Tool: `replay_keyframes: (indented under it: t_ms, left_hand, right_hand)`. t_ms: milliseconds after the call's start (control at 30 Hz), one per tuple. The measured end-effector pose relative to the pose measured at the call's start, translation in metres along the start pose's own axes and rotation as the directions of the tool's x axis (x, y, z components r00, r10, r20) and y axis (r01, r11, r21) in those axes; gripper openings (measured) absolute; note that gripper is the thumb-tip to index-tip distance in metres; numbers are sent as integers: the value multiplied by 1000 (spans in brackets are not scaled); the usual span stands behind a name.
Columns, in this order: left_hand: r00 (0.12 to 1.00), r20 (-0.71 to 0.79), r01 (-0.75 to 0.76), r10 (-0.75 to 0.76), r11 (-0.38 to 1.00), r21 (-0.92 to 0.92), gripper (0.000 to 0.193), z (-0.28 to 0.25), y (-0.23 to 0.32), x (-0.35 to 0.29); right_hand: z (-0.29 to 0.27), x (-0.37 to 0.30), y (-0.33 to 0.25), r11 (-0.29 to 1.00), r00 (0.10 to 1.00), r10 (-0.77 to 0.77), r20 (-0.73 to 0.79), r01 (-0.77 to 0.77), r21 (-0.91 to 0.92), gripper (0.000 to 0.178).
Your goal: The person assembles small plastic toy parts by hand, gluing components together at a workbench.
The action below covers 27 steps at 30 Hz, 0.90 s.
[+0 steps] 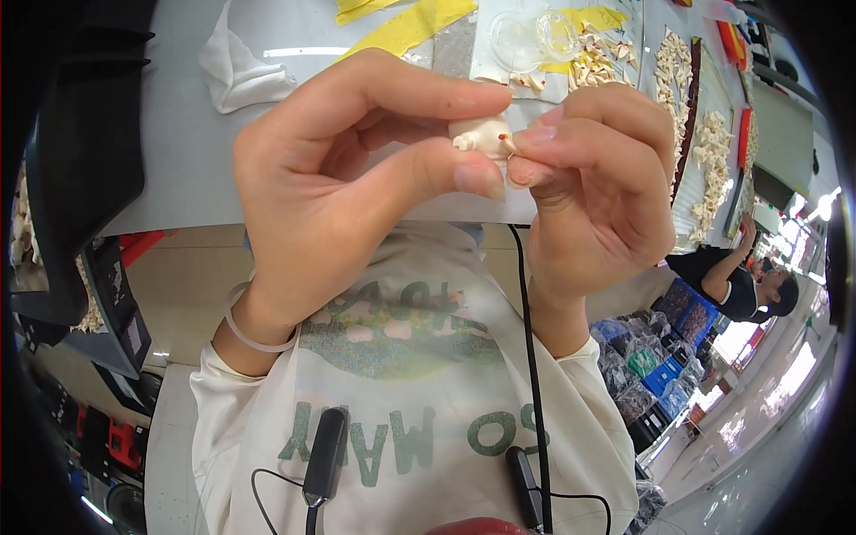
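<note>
Left hand [325, 178] pinching cream piece [481, 134] between thumb and forefinger, above table [178, 178] edge; right hand [611, 165] pinching small red-tipped piece [506, 144] against it. Beyond: white cloth [239, 71], yellow strips [415, 28], pile of cream pieces [593, 67]. Farther right, co-worker [740, 290].

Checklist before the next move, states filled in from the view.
1. Left hand holding the cream piece between thumb and finger: ok.
2. Right hand at the small red-tipped piece, fingertips on it: ok.
3. Small piece firmly joined to the cream piece: cannot tell, the contact is too small to make out.
4. Black cable away from the held pieces: ok, it hangs lower in the picture.
5. More small pieces on the table: ok, in a loose pile.
</note>
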<state>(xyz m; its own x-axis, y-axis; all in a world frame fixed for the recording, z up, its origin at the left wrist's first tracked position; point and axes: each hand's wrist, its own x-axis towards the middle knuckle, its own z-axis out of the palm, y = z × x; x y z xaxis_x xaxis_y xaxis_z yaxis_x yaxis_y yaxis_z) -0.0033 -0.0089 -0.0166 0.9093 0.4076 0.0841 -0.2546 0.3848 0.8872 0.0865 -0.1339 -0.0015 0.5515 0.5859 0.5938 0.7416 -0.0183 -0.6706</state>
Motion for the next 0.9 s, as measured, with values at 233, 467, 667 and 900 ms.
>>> replay_keyframes:
  t_ms: [233, 467, 667, 900]
  left_hand:
    - [998, -7, -61, 62, 996, 70, 24, -1, -3, 0]
    - [997, 2, -74, 75, 991, 109, 22, 0, -1, 0]
    - [999, -3, 46, -46, 998, -37, 38, -1, 2, 0]
    - [976, 107, 201, -189, 973, -110, 63, -5, 11, 5]
  right_hand:
    - [1, 4, 2, 978, 991, -134, 20, 135, -160, 21]
    - [3, 1, 4, 974, 985, -171, -24, 166, -157, 24]
    - [-4, 4, -13, 995, 997, -23, 76, 30, -92, 31]
    - [2, 2, -1, 962, 985, -126, 117, 150, -229, 32]
